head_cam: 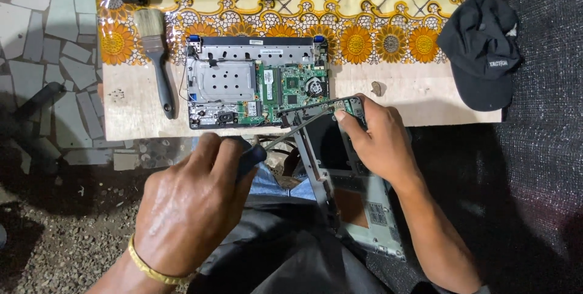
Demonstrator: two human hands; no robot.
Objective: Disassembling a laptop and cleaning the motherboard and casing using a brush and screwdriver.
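1. Left hand (188, 209): closed round the dark handle of a screwdriver (276, 139); thin shaft runs up and right to the top edge of the laptop cover panel (340, 166). Gold bangle (149, 266) on the wrist.

2. Right hand (379, 142): wrapped on the upper right corner of the cover panel, fingers curled over the edge, thumb on the inner face. Panel stands tilted over the lap, top edge touching or just beside the front edge of the board (133, 103); cannot tell which.

3. Opened laptop base (258, 81): lies flat on the board, green motherboard w/ fan at right, perforated metal plate at left.

4. Paintbrush (156, 57): left of the base, dark handle toward the person, bristles on the floral cloth (364, 9).

5. Black cap (480, 51): far right, well apart from the base.
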